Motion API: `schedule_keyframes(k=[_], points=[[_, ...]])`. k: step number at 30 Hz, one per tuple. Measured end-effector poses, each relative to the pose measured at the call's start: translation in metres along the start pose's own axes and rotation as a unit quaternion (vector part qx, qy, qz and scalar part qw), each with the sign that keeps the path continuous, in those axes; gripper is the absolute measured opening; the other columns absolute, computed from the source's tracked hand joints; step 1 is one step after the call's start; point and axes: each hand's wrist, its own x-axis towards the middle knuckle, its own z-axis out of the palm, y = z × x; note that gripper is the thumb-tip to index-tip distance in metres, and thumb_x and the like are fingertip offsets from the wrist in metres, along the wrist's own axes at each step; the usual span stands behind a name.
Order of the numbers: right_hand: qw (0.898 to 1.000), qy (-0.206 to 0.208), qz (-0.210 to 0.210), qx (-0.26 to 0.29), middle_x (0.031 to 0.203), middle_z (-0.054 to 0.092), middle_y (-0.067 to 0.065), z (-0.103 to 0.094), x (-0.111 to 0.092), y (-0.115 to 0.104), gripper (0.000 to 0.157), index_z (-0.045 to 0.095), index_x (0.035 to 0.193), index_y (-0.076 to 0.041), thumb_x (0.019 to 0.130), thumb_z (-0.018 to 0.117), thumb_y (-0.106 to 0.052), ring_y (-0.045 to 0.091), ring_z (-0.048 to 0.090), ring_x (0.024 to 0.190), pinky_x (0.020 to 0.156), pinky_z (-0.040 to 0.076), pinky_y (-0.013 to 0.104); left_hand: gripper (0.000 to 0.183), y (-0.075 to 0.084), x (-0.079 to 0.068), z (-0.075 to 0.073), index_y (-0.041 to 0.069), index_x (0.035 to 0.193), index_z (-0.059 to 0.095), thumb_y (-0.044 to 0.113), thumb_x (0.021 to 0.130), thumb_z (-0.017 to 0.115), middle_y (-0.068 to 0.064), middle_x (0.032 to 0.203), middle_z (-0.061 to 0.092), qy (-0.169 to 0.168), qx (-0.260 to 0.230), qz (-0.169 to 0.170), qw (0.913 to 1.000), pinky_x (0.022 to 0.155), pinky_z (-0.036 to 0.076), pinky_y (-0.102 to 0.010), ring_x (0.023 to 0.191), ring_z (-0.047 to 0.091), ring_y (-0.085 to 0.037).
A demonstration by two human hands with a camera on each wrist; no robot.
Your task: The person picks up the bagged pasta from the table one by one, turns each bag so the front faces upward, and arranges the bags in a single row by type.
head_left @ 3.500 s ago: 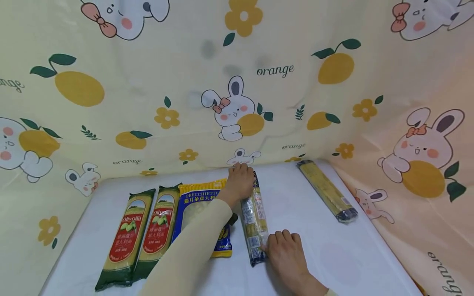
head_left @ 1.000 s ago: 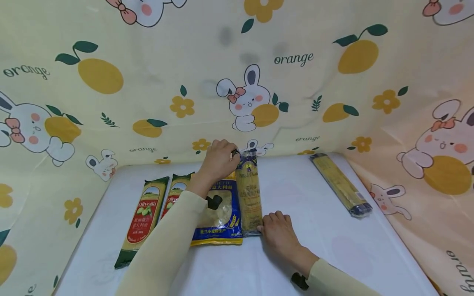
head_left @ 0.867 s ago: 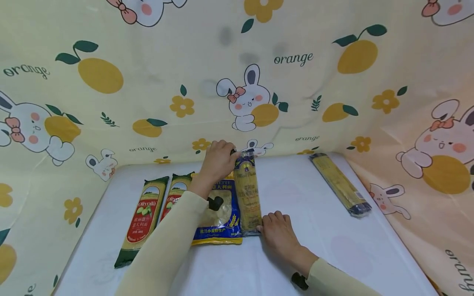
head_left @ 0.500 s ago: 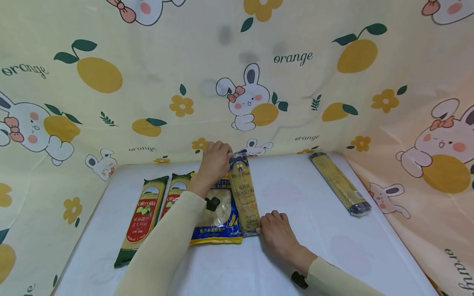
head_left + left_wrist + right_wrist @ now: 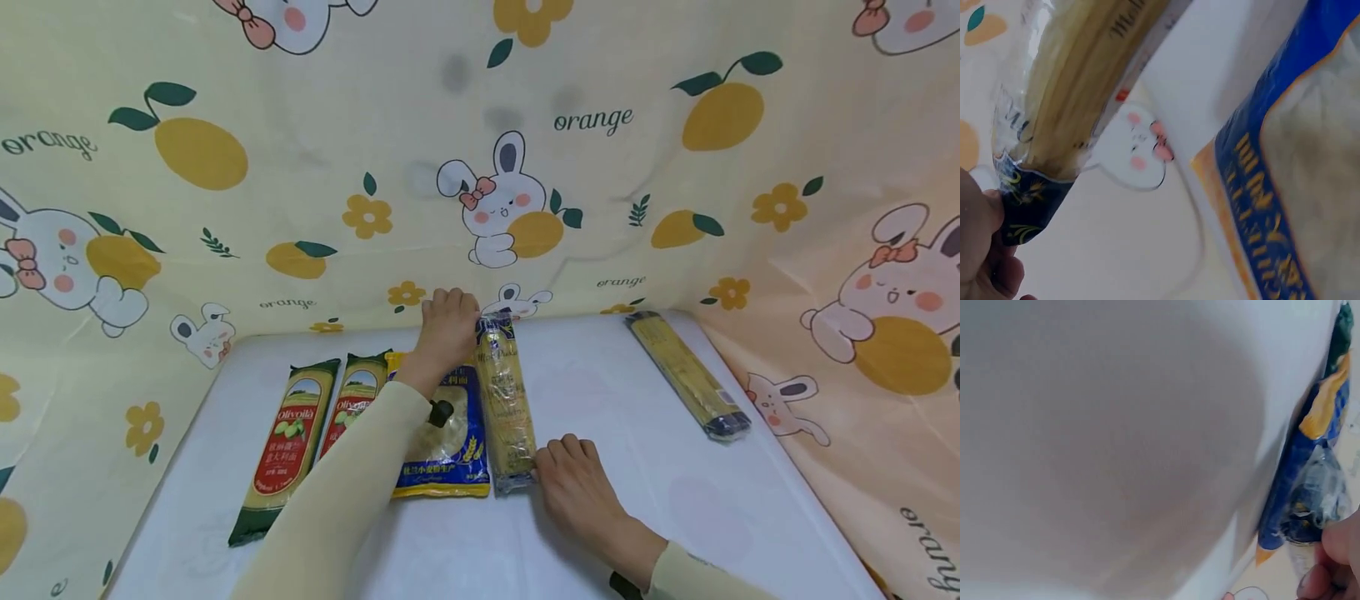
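A long clear pack of spaghetti (image 5: 504,400) with dark blue ends stands out in the middle of the table, its printed front toward me. My left hand (image 5: 447,332) pinches its far end; the left wrist view shows thumb and fingers on the dark blue tip of the spaghetti pack (image 5: 1060,106). At the near end, my right hand (image 5: 581,487) pinches the corner between thumb and finger, as the right wrist view also shows. Close along the pack's left side lies a blue and yellow orecchiette bag (image 5: 450,446), partly hidden by my left forearm.
Two green-ended Olivoilà spaghetti packs (image 5: 285,442) lie left of the orecchiette bag, one partly behind my left sleeve. Another spaghetti pack (image 5: 686,375) lies slanted at the far right of the white table (image 5: 675,517). A patterned cloth (image 5: 600,192) rises behind the table.
The middle spaghetti pack has turned from its label-covered back to its front and shifted left beside the orecchiette bag. In the last half second its far end swung slightly right, its near end slightly toward me.
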Motion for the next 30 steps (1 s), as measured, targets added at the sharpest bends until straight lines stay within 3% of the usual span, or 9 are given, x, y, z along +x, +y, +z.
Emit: schedule_keyframes(k=[6,12,16,18,20,23,26,30], points=[[0.999,-0.031,0.028,0.024,0.073,0.035,-0.004,-0.009,-0.011,-0.006,0.031,0.047,0.078,-0.016,0.097,0.069,-0.021,0.017,0.033,0.074,0.073,0.036,0.036,0.019,0.004,0.003,0.021,0.005,0.108,0.057,0.022,0.112,0.050,-0.011,0.109,0.056,-0.052,0.009,0.003,0.9986,0.085,0.034,-0.045,0.102,0.043,-0.032],[0.998,-0.016,0.046,0.040,0.072,0.034,-0.006,-0.008,-0.007,-0.009,0.033,0.046,0.077,-0.016,0.094,0.074,-0.019,0.016,0.032,0.073,0.072,0.033,0.035,0.020,0.004,0.007,0.035,0.004,0.105,0.060,0.021,0.112,0.051,-0.011,0.108,0.059,-0.027,0.010,0.000,0.9996,0.083,0.037,-0.044,0.101,0.047,-0.032],[0.994,-0.072,0.070,0.046,0.076,0.042,-0.004,-0.002,0.001,-0.005,0.028,0.052,0.083,-0.014,0.097,0.074,-0.025,0.017,0.039,0.075,0.071,0.036,0.037,0.025,0.010,0.008,0.044,0.004,0.120,0.062,0.024,0.113,0.050,-0.014,0.124,0.062,-0.034,0.009,0.000,0.9994,0.092,0.044,-0.049,0.116,0.052,-0.035],[0.989,-0.104,0.095,0.047,0.086,0.054,0.001,-0.001,0.004,0.000,0.025,0.061,0.095,-0.010,0.099,0.074,-0.030,0.021,0.050,0.082,0.075,0.043,0.041,0.031,0.017,0.005,0.049,0.006,0.132,0.061,0.026,0.113,0.048,-0.014,0.136,0.061,-0.064,0.012,0.005,0.9979,0.099,0.045,-0.053,0.127,0.050,-0.037],[0.981,-0.136,0.123,0.065,0.107,0.065,0.010,-0.001,0.008,0.007,0.036,0.065,0.116,-0.002,0.101,0.071,-0.035,0.029,0.060,0.101,0.088,0.049,0.050,0.036,0.025,-0.001,0.053,0.009,0.140,0.060,0.029,0.113,0.047,-0.012,0.145,0.060,-0.102,0.016,0.014,0.9946,0.105,0.045,-0.056,0.136,0.049,-0.035],[0.966,-0.188,0.141,0.109,0.147,0.059,0.021,0.001,0.011,0.014,0.062,0.052,0.150,0.003,0.106,0.063,-0.039,0.041,0.053,0.138,0.112,0.038,0.068,0.043,0.038,-0.014,0.057,0.013,0.148,0.059,0.035,0.113,0.047,-0.007,0.157,0.054,-0.167,0.025,0.042,0.9847,0.115,0.040,-0.059,0.149,0.043,-0.032],[0.954,-0.231,0.136,0.135,0.162,0.048,0.018,0.006,0.014,0.018,0.063,0.042,0.160,-0.003,0.110,0.054,-0.039,0.041,0.039,0.153,0.120,0.023,0.074,0.054,0.051,-0.029,0.059,0.016,0.157,0.052,0.047,0.113,0.043,-0.004,0.168,0.041,-0.233,0.020,0.069,0.9697,0.124,0.030,-0.062,0.159,0.030,-0.029],[0.954,-0.238,0.131,0.127,0.163,0.046,0.016,0.010,0.018,0.019,0.062,0.039,0.162,-0.005,0.111,0.051,-0.039,0.040,0.036,0.155,0.120,0.021,0.074,0.066,0.057,-0.044,0.063,0.017,0.166,0.035,0.055,0.112,0.035,-0.005,0.176,0.024,-0.281,-0.007,0.075,0.9568,0.128,0.017,-0.063,0.164,0.014,-0.028]])
